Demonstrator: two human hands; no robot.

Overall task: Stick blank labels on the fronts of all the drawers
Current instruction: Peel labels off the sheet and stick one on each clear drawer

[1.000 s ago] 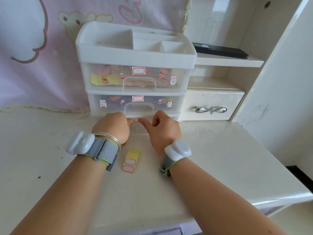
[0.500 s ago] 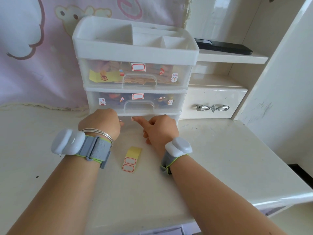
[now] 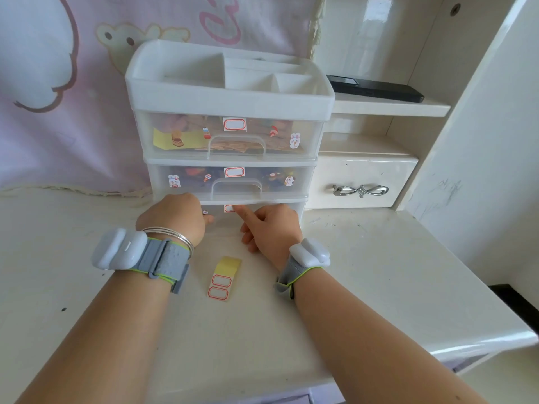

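A clear three-drawer organiser [image 3: 230, 100] with a white top tray stands at the back of the desk. The top drawer [image 3: 180, 132] and the middle drawer [image 3: 192, 179] each carry a red-bordered blank label above the handle. On the bottom drawer [image 3: 285, 207] a third label [image 3: 229, 208] sits at the top centre. The forefinger of my right hand [image 3: 269, 227] presses on that label. My left hand [image 3: 175, 218] rests against the bottom drawer's left front, fingers curled. A yellow-backed label sheet [image 3: 221, 279] with two labels lies between my wrists.
A black phone [image 3: 376, 88] lies on the shelf to the right of the organiser. Below it is a cream desk drawer with a silver bow handle [image 3: 360, 190]. A pink cartoon cloth [image 3: 58, 83] hangs behind. The desk edge runs near at the right.
A second ago both hands pinched the label together in front of the bottom drawer. Now the label is on the drawer front, my right forefinger presses it, and my left hand has shifted left.
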